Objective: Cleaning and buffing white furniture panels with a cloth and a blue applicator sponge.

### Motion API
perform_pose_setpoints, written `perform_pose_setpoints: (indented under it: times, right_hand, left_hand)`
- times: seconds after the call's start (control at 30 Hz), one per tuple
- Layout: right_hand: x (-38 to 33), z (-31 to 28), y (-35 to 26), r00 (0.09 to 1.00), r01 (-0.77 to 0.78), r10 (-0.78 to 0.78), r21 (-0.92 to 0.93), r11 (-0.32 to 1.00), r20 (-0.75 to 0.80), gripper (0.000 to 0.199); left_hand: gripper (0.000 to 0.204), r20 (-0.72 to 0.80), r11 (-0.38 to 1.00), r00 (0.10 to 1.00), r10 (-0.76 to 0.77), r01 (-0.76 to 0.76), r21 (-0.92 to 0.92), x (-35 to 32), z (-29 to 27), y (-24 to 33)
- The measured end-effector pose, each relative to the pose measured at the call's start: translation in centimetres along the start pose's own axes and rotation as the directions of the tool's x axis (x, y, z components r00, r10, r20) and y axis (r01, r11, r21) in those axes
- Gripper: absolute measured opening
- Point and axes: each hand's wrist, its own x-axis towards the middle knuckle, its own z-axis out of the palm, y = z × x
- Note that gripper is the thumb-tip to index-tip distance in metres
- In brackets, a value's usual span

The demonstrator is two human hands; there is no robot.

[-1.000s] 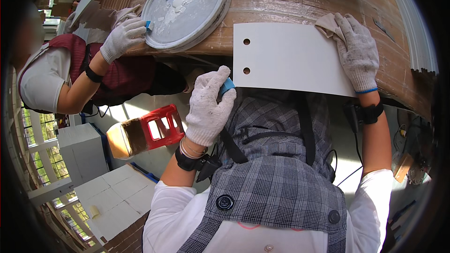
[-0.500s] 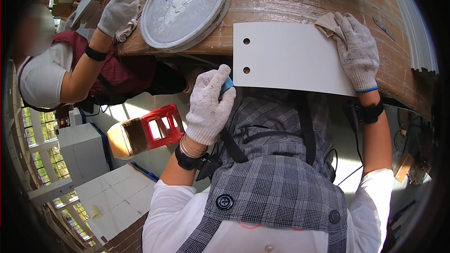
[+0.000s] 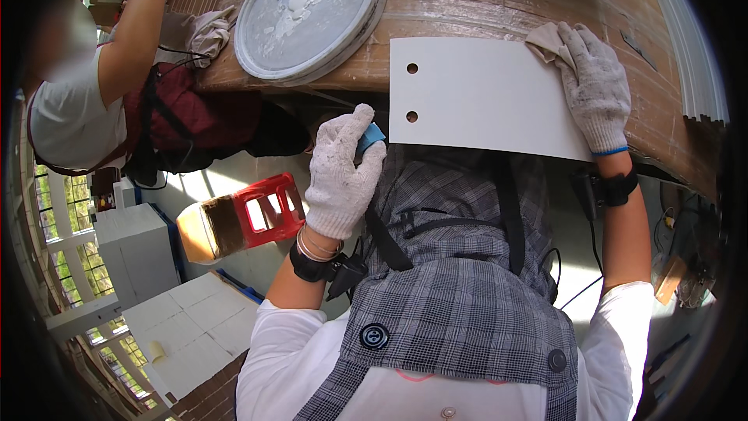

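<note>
A white rectangular board (image 3: 487,97) with two round holes near its left end lies on the table's front edge, jutting out toward my lap. My left hand (image 3: 340,179), in a white knit glove, grips a small blue block (image 3: 372,138) just off the board's left edge, not touching it. At the board's right end rests my gloved right hand (image 3: 594,90), its fingers closed over a beige cloth (image 3: 543,40) and bearing on the board.
A round grey lid (image 3: 308,27) with white paste and a dark flat scraper stands at the table's left. Beyond the board, brown film covers the table (image 3: 475,0). A co-worker's raised arm (image 3: 134,39) is at far left. A red stool (image 3: 271,213) stands below on the floor.
My left hand has drawn slightly left, away from the board, with the blue block. The co-worker's arm has risen toward the far left. My right hand has stayed in place.
</note>
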Motion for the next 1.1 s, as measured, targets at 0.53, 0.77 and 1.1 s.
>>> perform_pose_setpoints:
  times: [0.53, 0.77, 1.1]
  right_hand:
    - [0.1, -0.7, -0.4, 1.000, 0.010, -0.009, 0.036, 0.999, -0.010, 0.047]
    - [0.1, -0.6, -0.4, 0.999, 0.023, -0.022, 0.042, 0.999, -0.028, 0.047]
    - [0.4, -0.6, -0.5, 1.000, -0.005, 0.005, 0.045, 0.999, -0.005, 0.047]
  left_hand:
    - [0.050, 0.154, 0.555, 0.848, -0.507, 0.458, -0.694, 1.9, -0.3, 0.1]
    - [0.046, 0.307, 0.100, 0.857, -0.413, 0.378, -0.920, 1.6, 0.5, -2.0]
    - [0.052, 0.361, 0.051, 0.856, -0.369, 0.406, -0.912, 2.2, 0.7, -2.3]
